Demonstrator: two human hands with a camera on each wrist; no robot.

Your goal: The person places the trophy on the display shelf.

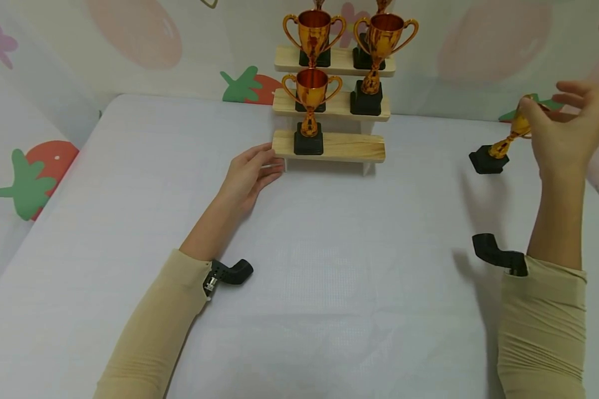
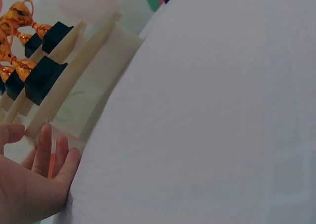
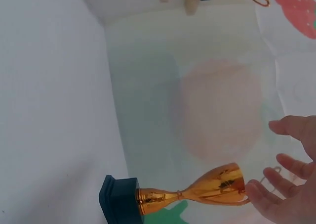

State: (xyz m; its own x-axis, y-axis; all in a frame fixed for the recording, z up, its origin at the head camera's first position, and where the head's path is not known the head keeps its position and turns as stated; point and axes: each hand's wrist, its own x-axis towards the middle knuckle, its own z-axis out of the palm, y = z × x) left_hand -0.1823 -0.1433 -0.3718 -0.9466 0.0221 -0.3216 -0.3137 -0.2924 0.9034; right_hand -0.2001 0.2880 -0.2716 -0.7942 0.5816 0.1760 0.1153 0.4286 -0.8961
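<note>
My left hand (image 1: 249,172) touches the left end of a stepped wooden shelf (image 1: 354,147), fingers mostly extended and spread beside the lowest board. In the left wrist view, the thumb (image 2: 11,133) lies by the board's end. On the lowest board stands an orange-gold trophy (image 1: 310,105) with a black base. My right hand (image 1: 569,127) is at the cup of another trophy (image 1: 501,145). In the right wrist view its thumb and fingers are spread, the lowest finger close to the handle of this trophy (image 3: 212,187). Whether they touch is unclear.
More gold trophies, including one at the back left (image 1: 314,33) and one at the right (image 1: 371,72), fill the upper boards. A white cloth (image 1: 304,288) covers the table. The wall (image 1: 204,50), printed with strawberries and flowers, rises behind the shelf.
</note>
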